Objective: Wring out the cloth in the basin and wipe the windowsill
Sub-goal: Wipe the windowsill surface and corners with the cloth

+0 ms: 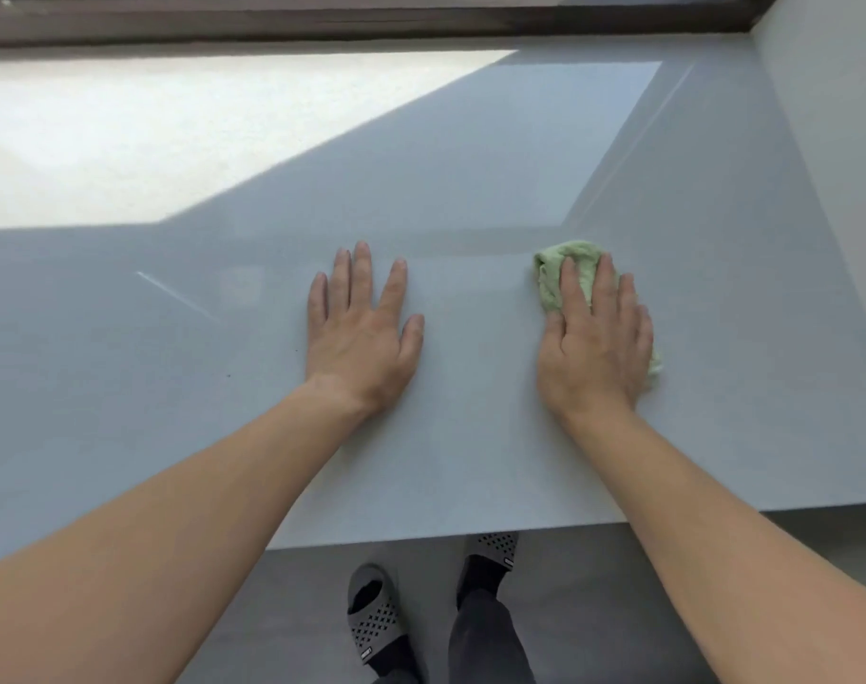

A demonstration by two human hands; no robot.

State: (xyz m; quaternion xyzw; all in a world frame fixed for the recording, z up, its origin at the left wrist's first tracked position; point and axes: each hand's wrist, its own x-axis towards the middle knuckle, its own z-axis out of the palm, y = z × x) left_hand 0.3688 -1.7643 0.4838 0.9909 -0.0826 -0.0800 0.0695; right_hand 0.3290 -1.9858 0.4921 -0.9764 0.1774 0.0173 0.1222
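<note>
step in hand: wiping, judging by the layout. no basin in view, so the wringing looks done, but the frame can't confirm it.

the small pale-green terry cloth (pixel 551 283) lies bunched on the glossy pale-grey stone windowsill (pixel 470 461), at about 3 o'clock from frame centre and well short of the dark brown window frame (pixel 371 17) at 12. the right hand (pixel 593 348) lies flat on top of it, fingers straight and close together. it presses down rather than pinching, and nothing curls round the fabric. the left hand (pixel 361 333) sits at 9 o'clock from the cloth, well apart from it. its palm is flat on bare sill, fingers lightly spread, holding nothing. reads as a brace.

cloth orientation: the long axis runs diagonally, about 11 to 5 o'clock. the thicker folded end pokes out past the fingertips toward 11, and a small tail shows beside the hand at 5. the middle is hidden under the palm. the right-hand fingers point to 12.

next move, as a judgement: slide the cloth under steady downward pressure, probably toward the pale side wall (pixel 835 140) at 2 o'clock or across to the sunlit patch (pixel 174 130) at 10. can't tell which areas are already wiped. the flat hand holds the cloth by friction only, so it may roll or slip out on a direction change.
</note>
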